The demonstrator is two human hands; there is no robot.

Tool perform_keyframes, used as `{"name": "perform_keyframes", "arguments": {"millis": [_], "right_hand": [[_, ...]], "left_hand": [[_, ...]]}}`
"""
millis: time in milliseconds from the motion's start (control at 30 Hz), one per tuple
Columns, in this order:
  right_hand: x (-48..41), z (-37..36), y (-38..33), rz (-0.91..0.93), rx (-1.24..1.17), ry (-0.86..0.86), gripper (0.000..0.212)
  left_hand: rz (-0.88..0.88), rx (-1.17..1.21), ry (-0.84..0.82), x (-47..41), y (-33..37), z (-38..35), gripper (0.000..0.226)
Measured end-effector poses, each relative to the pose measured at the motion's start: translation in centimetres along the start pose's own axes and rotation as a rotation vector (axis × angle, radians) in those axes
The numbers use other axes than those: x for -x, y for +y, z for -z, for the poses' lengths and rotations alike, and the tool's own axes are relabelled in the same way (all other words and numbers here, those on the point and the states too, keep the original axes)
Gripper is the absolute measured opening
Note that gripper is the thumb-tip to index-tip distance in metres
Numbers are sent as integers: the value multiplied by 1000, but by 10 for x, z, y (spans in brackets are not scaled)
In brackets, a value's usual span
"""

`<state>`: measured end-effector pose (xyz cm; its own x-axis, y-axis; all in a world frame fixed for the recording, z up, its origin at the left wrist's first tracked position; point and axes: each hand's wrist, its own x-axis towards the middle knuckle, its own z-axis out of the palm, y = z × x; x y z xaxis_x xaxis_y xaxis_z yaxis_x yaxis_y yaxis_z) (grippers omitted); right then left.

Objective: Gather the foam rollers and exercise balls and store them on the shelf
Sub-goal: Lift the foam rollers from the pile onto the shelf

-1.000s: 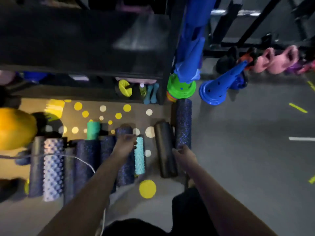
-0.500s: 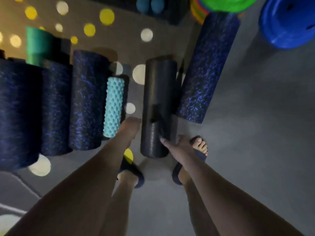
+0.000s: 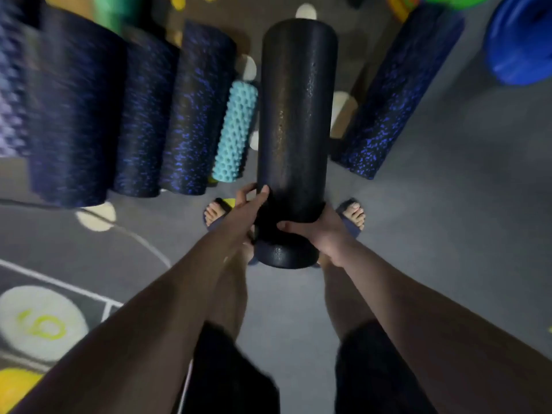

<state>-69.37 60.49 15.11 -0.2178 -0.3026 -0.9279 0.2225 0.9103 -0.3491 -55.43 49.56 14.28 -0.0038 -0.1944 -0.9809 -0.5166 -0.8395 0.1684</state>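
Both hands held the black roller (image 3: 295, 130) at its near end. The left hand (image 3: 249, 212) gripped its left side with the thumb laid up along the foam; the other fingers were partly hidden, and one showed bent just beside the roller. The right hand (image 3: 321, 234) clasped the right side, thumb across the top and fingers curled underneath out of sight. The near end hung over the grey floor (image 3: 448, 234) between the left foot (image 3: 216, 212) and the right foot (image 3: 354, 213), both in dark sandals. The roller pointed away from the person. I could not tell whether its far end touched the floor.

Close on its left lay a short teal roller (image 3: 236, 131) with knobs, seemingly touching it or nearly so. Left of that lay a row of speckled rollers side by side: the first (image 3: 197, 115), the second (image 3: 143, 121) and a blurred third (image 3: 68, 115). To the right another speckled roller (image 3: 397, 94) lay at a slant, with a gap between it and the black one. A blue plastic piece (image 3: 519, 40) sat at the upper right edge, well apart.

Pale round spots dotted the floor around the rollers. At lower left a white disc (image 3: 41, 322) bore a yellow figure, and a yellow ball (image 3: 15, 386) showed in the corner.
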Motion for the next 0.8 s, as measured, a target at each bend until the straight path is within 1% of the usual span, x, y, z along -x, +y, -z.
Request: {"name": "perform_keyframes", "arguments": {"millis": [67, 100, 167, 200, 233, 267, 300, 333, 400, 433, 500, 533, 567, 633, 700, 733, 800], "right_hand": [[88, 2, -67, 18, -24, -20, 61], [128, 2, -101, 26, -32, -22, 60], [199, 1, -166, 72, -53, -31, 49], [229, 2, -195, 108, -58, -37, 42], [257, 2, -221, 138, -73, -22, 37], [281, 4, -241, 168, -94, -7, 33], [302, 5, -259, 185, -125, 10, 32], [317, 8, -274, 197, -160, 28, 34], [343, 16, -301, 215, -221, 59, 43], [354, 22, -312, 219, -234, 93, 46], [369, 41, -336, 249, -261, 144, 48], [371, 51, -348, 270, -275, 157, 52], [371, 62, -363, 276, -294, 167, 56], [361, 83, -391, 283, -323, 174, 59], [343, 100, -419, 277, -329, 166, 63], [329, 107, -432, 281, -324, 167, 65], [301, 121, -458, 284, -323, 175, 63]], "left_hand": [[-112, -84, -33, 92, 39, 37, 51], [-174, -108, -21, 135, 60, 56, 48], [-279, -82, -9, 211, 102, 90, 37], [-334, -79, -28, 243, 122, 103, 40], [-383, -94, -57, 272, 140, 112, 47], [-432, -110, -76, 295, 157, 120, 60], [-475, -116, -95, 315, 173, 125, 72], [-504, -100, -133, 334, 188, 128, 77], [-553, -99, -194, 360, 215, 128, 71], [-589, -95, -195, 371, 226, 126, 70], [-645, -69, -166, 389, 247, 119, 87], [-648, -56, -131, 392, 258, 115, 91], [-638, -52, -99, 395, 270, 110, 90], [-543, -42, -84, 398, 290, 99, 86], [-420, -12, -149, 401, 306, 85, 71], [-392, 41, -187, 393, 316, 77, 63], [-385, 156, -208, 372, 341, 60, 64]]}}
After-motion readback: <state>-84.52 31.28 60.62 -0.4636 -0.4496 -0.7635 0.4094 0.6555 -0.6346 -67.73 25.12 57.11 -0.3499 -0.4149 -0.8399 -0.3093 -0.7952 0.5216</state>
